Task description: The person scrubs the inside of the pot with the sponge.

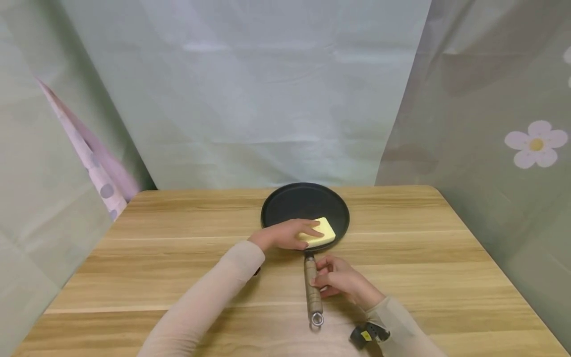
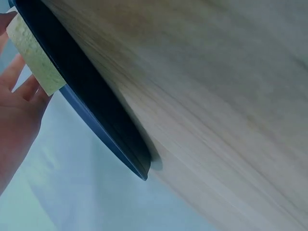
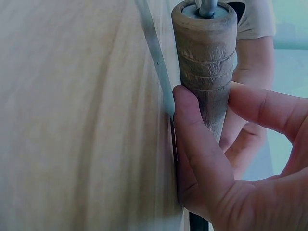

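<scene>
A black, shallow frying pan (image 1: 303, 202) lies on the wooden table, its handle pointing toward me. My left hand (image 1: 285, 234) holds a pale yellow sponge (image 1: 326, 232) against the near part of the pan, fingers spread over its top and thumb at its near side. In the left wrist view, the sponge (image 2: 36, 57) sits at the pan's dark rim (image 2: 113, 127). With thumb and fingers, my right hand (image 1: 342, 278) grips the wood-toned handle (image 1: 311, 277) from the right. The right wrist view shows the thumb and a finger on opposite sides of the handle (image 3: 207, 67).
A metal ring (image 1: 317, 319) ends the handle. The pan stands near the back edge of the table (image 1: 200, 282). Pale cloth sheets (image 1: 276, 99) hang behind and at both sides. A black wrist device (image 1: 369, 334) is strapped at the right sleeve.
</scene>
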Action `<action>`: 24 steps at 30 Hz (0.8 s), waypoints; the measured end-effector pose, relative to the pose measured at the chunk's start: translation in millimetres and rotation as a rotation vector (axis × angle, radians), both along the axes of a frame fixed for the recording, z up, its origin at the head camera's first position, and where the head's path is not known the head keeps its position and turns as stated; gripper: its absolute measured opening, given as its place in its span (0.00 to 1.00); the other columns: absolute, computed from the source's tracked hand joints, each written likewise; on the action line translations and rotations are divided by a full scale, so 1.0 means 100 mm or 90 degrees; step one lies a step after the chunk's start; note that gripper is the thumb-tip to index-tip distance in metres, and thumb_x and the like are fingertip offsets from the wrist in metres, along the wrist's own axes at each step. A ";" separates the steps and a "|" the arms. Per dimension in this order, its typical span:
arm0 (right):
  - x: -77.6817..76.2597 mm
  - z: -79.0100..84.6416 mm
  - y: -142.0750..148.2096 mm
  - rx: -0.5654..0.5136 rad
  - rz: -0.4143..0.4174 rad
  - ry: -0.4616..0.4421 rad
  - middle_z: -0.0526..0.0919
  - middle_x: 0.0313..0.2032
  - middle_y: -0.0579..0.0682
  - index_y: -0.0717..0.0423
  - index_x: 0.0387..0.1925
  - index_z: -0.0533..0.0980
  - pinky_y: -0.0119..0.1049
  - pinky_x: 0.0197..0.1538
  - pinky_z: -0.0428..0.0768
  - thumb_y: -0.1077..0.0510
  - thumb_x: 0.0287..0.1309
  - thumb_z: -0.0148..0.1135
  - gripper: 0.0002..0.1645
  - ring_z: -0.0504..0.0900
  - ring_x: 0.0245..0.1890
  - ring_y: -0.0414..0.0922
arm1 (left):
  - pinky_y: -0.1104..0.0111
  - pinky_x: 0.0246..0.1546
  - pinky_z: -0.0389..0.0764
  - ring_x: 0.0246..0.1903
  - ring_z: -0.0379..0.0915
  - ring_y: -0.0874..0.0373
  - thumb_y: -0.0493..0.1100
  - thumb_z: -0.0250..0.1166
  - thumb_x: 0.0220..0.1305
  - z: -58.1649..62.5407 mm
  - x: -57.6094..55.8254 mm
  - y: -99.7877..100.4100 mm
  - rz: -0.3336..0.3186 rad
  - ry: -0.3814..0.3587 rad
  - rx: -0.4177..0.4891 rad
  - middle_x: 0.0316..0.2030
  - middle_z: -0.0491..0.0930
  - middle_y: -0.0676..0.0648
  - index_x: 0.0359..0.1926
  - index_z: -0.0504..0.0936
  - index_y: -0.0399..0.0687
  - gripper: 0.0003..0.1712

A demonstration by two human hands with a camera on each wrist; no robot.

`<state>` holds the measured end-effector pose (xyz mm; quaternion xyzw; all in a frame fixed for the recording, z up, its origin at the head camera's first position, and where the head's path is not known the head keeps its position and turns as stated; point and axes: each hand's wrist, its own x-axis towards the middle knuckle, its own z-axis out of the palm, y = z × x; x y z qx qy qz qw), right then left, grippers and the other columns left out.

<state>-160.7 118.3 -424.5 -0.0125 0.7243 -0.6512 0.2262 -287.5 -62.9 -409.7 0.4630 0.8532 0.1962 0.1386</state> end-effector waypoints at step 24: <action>0.00 0.01 0.03 -0.002 0.021 0.000 0.73 0.33 0.53 0.71 0.47 0.64 0.41 0.36 0.83 0.68 0.49 0.63 0.25 0.77 0.30 0.43 | 0.53 0.64 0.64 0.70 0.51 0.46 0.40 0.62 0.66 0.05 -0.02 -0.57 0.166 -0.037 0.120 0.70 0.60 0.43 0.65 0.73 0.51 0.26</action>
